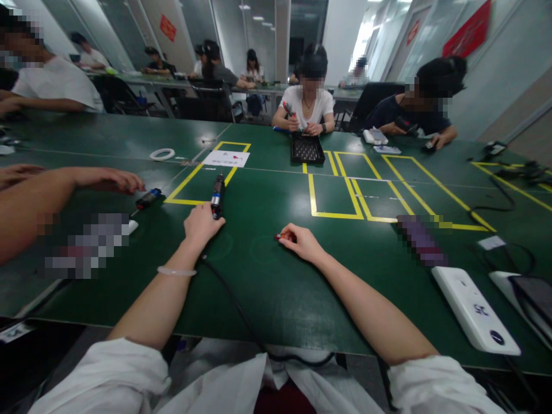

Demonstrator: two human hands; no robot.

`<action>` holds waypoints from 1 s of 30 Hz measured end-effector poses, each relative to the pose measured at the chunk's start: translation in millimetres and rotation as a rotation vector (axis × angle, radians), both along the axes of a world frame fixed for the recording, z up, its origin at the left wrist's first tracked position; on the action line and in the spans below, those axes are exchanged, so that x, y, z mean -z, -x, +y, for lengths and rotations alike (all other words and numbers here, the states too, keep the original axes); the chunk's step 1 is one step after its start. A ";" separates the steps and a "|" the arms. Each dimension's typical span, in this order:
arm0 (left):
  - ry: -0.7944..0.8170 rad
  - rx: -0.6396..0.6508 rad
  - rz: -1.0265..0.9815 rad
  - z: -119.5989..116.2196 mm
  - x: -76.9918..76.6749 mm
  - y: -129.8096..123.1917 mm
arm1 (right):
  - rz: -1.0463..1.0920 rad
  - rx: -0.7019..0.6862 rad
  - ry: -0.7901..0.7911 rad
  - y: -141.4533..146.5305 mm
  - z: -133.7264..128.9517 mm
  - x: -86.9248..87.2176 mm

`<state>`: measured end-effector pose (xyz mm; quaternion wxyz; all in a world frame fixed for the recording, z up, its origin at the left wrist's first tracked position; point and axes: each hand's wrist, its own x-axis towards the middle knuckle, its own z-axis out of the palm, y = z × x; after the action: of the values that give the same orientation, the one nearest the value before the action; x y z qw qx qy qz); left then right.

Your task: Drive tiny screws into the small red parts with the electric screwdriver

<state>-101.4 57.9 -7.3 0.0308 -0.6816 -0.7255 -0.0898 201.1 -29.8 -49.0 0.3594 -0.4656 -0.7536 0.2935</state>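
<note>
My left hand (200,225) is closed around the near end of a black cylindrical tool (218,192) with a silver and blue band. The tool points away from me, its narrow end toward the yellow-taped rectangle; whether it touches the table is unclear. To the right, my right hand (304,242) pinches a small red piece (278,236) between thumb and fingertips, low over the green table (259,287). Most of that piece is hidden by the fingers, and its kind is too small to tell. A dark cable (228,287) runs between my forearms.
Another person's hand (110,178) reaches in from the left near a similar tool (149,198). Ahead, a white sheet (226,158) and a black tray (307,161) lie before a seated person. A white power bank (474,307) and a phone (421,240) lie right. Yellow tape (338,215) marks rectangles.
</note>
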 end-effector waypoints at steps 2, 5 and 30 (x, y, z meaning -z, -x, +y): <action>-0.015 0.094 0.056 -10.2 -0.5 -21.7 | 0.004 0.000 0.003 -0.4 -0.1 0.2; -0.051 0.247 0.107 -27.3 0.4 -51.5 | 0.010 -0.002 0.006 -0.9 0.1 0.6; -0.036 0.764 0.039 -73.0 -2.7 -101.6 | -0.072 0.032 0.015 4.4 4.0 0.6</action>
<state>0.2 -15.0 -4.6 0.0212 -0.9039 -0.4166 -0.0946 196.7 -25.8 -49.6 0.3333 -0.4907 -0.7561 0.2766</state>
